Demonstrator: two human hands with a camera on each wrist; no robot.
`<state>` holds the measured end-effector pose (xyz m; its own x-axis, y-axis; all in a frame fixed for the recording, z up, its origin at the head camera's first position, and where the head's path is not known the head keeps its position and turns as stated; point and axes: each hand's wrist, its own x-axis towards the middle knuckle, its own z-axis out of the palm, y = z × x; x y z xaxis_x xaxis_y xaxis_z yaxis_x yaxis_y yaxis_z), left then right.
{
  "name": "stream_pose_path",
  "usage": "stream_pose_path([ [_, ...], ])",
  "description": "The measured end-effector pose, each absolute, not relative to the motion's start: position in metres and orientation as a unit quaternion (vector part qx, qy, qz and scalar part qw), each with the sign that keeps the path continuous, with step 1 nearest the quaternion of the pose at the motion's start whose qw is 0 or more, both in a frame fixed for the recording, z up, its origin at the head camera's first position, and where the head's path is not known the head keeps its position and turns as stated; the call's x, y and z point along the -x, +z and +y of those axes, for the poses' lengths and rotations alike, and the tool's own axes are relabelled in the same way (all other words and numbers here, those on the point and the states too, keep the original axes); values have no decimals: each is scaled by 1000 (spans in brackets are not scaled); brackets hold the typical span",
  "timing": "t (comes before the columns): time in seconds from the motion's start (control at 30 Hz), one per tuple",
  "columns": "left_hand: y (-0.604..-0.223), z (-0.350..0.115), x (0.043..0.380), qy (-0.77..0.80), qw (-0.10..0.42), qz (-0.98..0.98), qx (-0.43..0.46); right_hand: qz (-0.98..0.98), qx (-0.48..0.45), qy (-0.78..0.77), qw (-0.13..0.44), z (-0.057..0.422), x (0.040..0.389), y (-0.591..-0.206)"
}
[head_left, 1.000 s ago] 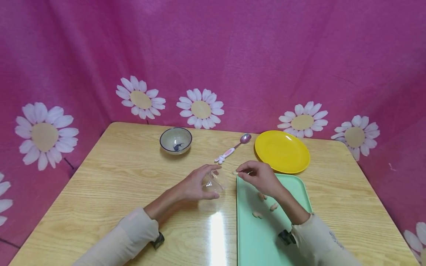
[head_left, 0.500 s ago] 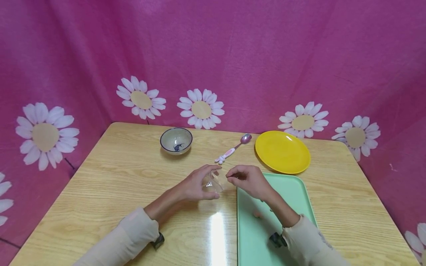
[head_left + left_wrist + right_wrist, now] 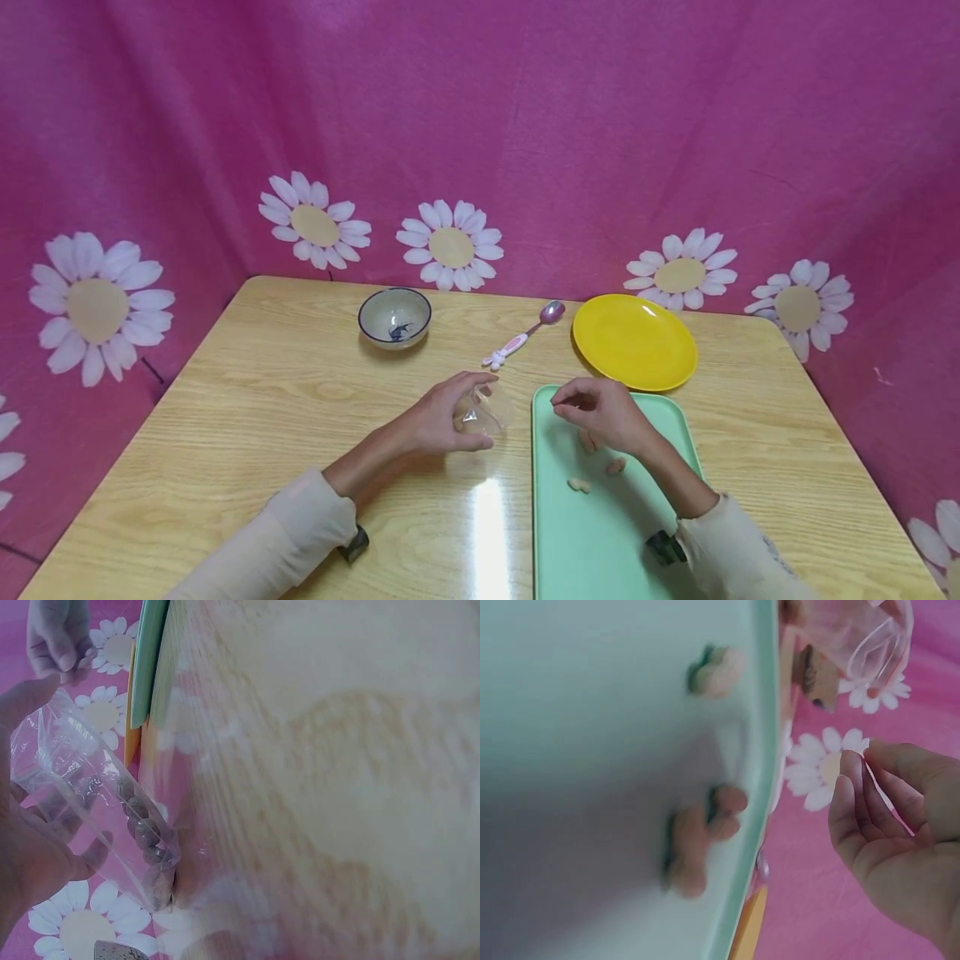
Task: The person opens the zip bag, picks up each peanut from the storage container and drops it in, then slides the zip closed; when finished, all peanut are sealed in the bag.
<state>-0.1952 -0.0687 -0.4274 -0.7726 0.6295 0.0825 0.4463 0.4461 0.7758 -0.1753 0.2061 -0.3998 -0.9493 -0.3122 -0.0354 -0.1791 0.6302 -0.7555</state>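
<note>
A clear plastic bag (image 3: 112, 787) with several brownish peanuts (image 3: 142, 825) low inside it is held by my left hand (image 3: 442, 417). The thumb and fingers spread around its mouth, as the left wrist view shows. Over the far left part of the green tray (image 3: 558, 542), my right hand (image 3: 600, 412) hovers with fingers loosely bent. Its thumb and fingertips (image 3: 847, 761) come close together, nothing visible between them. Below that hand several peanuts in the shell lie on the tray, among them a pale peanut (image 3: 578, 484) and a darker peanut (image 3: 616, 466).
A yellow plate (image 3: 633, 342) stands behind the tray, right at its far edge. Left of the plate lies a spoon (image 3: 517, 340) with a rabbit handle, and further left stands a small bowl (image 3: 394, 318). A pink flowered cloth (image 3: 480, 125) hangs behind the wooden table (image 3: 285, 375).
My right hand brought a peanut to the bag's mouth, then drew back right over the tray, with no peanut visible in its fingers. My left hand and the bag stayed in place.
</note>
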Motion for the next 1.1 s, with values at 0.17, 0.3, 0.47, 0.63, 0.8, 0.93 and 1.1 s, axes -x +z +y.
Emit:
stream_pose_path([
  [0.17, -427, -69, 195, 416, 114, 847, -311, 913, 142, -374, 84, 222, 177, -407],
  [0.3, -427, -69, 195, 416, 115, 847, -310, 916, 168, -356, 81, 234, 179, -413],
  [0.47, -427, -69, 194, 416, 112, 848, -308, 919, 176, -344, 81, 245, 176, -417],
  [0.63, -426, -69, 195, 414, 117, 851, -301, 927, 155, -329, 90, 250, 174, -419],
  [0.8, -427, -70, 195, 414, 122, 851, -300, 928, 131, -329, 115, 251, 173, -422],
  [0.93, -428, -70, 196, 409, 125, 854, -297, 928, 128, -329, 122, 250, 172, -424],
  [1.1, -427, -69, 195, 414, 129, 852, -294, 931, 117, -318, 138, 247, 172, -422],
])
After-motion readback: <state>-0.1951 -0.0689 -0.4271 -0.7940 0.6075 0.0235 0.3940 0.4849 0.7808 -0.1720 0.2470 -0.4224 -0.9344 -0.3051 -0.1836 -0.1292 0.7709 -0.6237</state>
